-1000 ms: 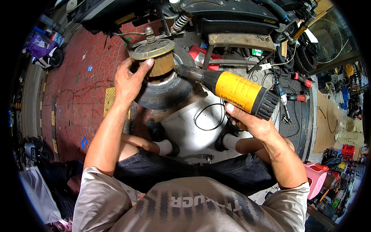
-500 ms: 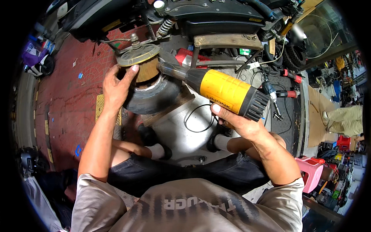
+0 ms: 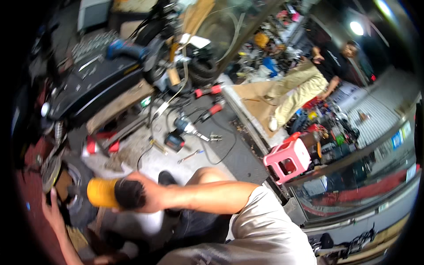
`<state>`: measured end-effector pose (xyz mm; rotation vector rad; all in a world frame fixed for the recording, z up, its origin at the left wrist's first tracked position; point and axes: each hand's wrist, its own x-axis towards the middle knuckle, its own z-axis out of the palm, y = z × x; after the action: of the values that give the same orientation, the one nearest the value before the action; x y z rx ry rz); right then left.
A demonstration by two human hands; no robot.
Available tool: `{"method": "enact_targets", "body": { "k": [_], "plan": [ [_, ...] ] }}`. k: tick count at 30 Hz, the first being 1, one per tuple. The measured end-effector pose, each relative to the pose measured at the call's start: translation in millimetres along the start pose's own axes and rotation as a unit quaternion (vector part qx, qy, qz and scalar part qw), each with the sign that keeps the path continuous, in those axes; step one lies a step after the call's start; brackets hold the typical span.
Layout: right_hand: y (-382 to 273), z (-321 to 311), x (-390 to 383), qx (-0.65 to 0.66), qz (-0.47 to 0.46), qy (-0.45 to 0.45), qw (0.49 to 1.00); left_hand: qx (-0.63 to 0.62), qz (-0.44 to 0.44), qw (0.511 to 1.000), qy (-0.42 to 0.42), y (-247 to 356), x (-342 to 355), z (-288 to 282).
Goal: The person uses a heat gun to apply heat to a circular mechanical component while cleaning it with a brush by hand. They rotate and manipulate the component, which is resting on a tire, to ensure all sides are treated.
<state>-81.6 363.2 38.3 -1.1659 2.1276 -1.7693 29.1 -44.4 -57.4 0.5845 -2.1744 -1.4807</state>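
Where the right hand (image 3: 151, 191) is wrapped around the yellow heat gun (image 3: 101, 193) at lower left, the tool's long axis runs sideways, front end toward the hub (image 3: 64, 183) by the tyre (image 3: 85, 215). The left hand (image 3: 54, 217) is nearer the hub, one digit upright; its grip is unclear. The right forearm (image 3: 205, 197) lies near level.

Workshop: tyres (image 3: 204, 70), cordless power tool (image 3: 183, 125)

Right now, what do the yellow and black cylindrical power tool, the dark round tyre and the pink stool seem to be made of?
Power tool: probably smooth plastic, by its even yellow colour; blur hides detail.
Tyre: likely matte rubber, by its dull, dark, rounded surface.
Stool: apparently moulded plastic, slightly glossy, by its openings and highlights.
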Motion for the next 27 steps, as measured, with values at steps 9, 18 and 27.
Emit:
{"method": "enact_targets", "body": {
  "k": [9,18,27],
  "plan": [
    [-41.3,-19.6,11.2,-0.002,0.003,-0.106,0.994,0.040,-0.039,0.998,0.023,-5.6,8.8,2.6],
    [-41.4,-18.1,8.7,-0.028,0.018,-0.109,0.994,0.094,-0.003,0.995,0.028,-25.9,20.3,-2.6],
    [-28.3,-16.6,8.5,0.003,0.003,-0.067,0.998,0.128,-0.029,0.990,0.055,-53.2,24.8,2.8]
  ]
}}
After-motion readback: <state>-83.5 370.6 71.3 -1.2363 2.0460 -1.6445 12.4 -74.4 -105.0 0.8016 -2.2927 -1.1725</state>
